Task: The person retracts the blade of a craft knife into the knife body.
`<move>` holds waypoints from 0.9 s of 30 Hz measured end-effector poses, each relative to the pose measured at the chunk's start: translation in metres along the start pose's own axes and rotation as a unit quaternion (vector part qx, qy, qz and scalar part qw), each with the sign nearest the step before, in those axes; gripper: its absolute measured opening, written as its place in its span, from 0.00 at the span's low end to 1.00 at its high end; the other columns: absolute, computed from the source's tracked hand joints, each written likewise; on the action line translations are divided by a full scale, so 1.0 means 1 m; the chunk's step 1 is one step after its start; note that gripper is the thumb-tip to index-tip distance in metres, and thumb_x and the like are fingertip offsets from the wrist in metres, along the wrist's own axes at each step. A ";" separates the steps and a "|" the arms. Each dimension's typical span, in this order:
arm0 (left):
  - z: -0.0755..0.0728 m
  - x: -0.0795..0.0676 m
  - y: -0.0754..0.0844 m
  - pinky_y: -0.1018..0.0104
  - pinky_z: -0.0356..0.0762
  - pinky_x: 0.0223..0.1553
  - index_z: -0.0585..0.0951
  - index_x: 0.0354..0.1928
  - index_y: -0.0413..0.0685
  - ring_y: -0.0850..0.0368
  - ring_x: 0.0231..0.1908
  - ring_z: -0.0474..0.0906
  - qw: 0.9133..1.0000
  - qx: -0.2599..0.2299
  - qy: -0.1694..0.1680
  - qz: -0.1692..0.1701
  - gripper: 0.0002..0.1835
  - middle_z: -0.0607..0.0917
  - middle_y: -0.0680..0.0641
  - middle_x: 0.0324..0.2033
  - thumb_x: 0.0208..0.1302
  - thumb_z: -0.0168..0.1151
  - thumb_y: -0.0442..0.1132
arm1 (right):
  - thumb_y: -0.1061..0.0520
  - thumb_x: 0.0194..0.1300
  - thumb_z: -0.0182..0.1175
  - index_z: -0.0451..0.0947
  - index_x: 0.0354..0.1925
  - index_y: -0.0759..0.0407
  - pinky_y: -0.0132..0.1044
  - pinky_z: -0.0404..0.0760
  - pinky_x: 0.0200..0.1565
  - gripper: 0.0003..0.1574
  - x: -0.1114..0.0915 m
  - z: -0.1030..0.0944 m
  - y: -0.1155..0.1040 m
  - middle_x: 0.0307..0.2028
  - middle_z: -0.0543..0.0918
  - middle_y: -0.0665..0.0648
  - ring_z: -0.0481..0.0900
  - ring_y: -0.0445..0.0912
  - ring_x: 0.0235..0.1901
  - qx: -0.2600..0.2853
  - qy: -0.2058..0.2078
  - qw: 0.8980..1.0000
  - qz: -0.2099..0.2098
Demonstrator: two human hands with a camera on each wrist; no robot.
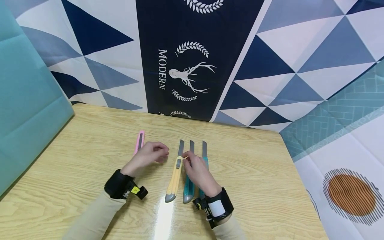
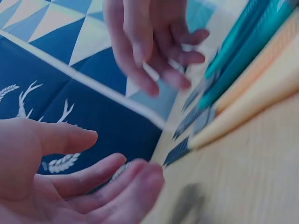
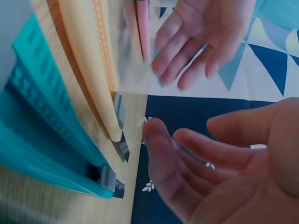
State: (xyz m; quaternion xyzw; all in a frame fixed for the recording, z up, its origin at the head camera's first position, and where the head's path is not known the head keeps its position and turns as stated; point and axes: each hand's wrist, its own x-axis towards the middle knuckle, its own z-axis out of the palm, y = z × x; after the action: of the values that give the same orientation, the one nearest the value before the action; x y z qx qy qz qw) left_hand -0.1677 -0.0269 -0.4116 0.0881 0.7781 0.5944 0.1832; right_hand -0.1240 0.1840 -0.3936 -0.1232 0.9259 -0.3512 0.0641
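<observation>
Both hands hover over the utility knives on the table, with nothing in their loosely bent fingers. My left hand (image 1: 147,155) is between the pink utility knife (image 1: 140,140) and the yellow utility knife (image 1: 173,178), partly covering the pink one. Over the middle teal utility knife (image 1: 188,191) is my right hand (image 1: 200,171), its fingertips beside the yellow knife's slider in the head view. It partly hides the right teal utility knife (image 1: 205,150). The yellow and teal knives lie roughly side by side, blades extended toward the back. In the right wrist view, empty space shows between thumb and fingers (image 3: 161,163).
The knives lie on a light wood-grain table (image 1: 255,186). A patterned cloth (image 1: 192,60) with triangles and a deer head hangs behind it. On the left stands a pale teal panel (image 1: 30,100). Printed fabric (image 1: 345,160) borders the right side.
</observation>
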 end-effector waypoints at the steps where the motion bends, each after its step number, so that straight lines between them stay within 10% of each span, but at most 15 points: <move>1: 0.004 0.001 -0.001 0.56 0.87 0.48 0.77 0.55 0.28 0.42 0.49 0.84 1.000 -0.005 -0.004 -0.006 0.18 0.82 0.30 0.50 0.73 0.52 0.36 | 0.61 0.76 0.47 0.75 0.55 0.66 0.27 0.68 0.21 0.16 0.000 0.001 0.000 0.30 0.80 0.57 0.70 0.41 0.21 -0.002 -0.002 1.000 0.005; 17: 0.029 0.003 -0.008 0.62 0.81 0.49 0.69 0.64 0.30 0.46 0.56 0.77 0.995 -0.057 -0.066 -0.039 0.23 0.76 0.32 0.60 0.70 0.49 0.34 | 0.58 0.77 0.45 0.72 0.61 0.66 0.29 0.67 0.20 0.21 0.002 0.011 0.002 0.30 0.81 0.56 0.71 0.41 0.20 -0.023 -0.044 0.997 0.050; 27: 0.036 0.004 -0.011 0.58 0.82 0.53 0.68 0.64 0.28 0.40 0.58 0.76 0.994 -0.093 -0.038 -0.040 0.23 0.77 0.28 0.59 0.71 0.49 0.33 | 0.58 0.77 0.44 0.72 0.61 0.66 0.29 0.65 0.19 0.21 0.002 0.010 0.004 0.23 0.76 0.52 0.70 0.41 0.19 -0.012 -0.050 0.997 0.049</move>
State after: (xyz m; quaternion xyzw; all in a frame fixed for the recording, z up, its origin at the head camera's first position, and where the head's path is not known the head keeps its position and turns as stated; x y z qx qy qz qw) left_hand -0.1563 0.0037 -0.4312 0.0621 0.7148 0.6526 0.2435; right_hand -0.1241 0.1800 -0.4035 -0.0961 0.9304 -0.3304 0.1259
